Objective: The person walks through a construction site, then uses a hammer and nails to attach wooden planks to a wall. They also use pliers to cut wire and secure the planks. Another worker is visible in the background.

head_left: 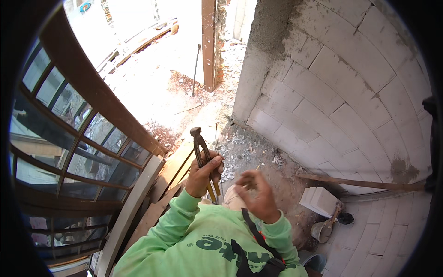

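My left hand point(200, 177) is closed around a pair of end-cutting pincers point(198, 141). Their dark, rusty head points up and away from me, and the yellow-coated handle ends stick out below my palm. A thin wire point(216, 134) shows just beyond my left fingertips; whether they pinch it I cannot tell. To the right, at about the same height, my right hand point(259, 196) is raised and slightly blurred. Its fingers are loosely bent, with a gap between them and the thumb and nothing visible inside.
Paned wooden window frames point(69, 134) lean at left beside planks point(138, 207). A pale block wall point(332, 92) stands at right. A white block point(319, 201), a mortar scoop point(323, 229) and a bucket point(313, 261) sit lower right. A metal rod point(196, 69) stands near a brown post point(208, 46).
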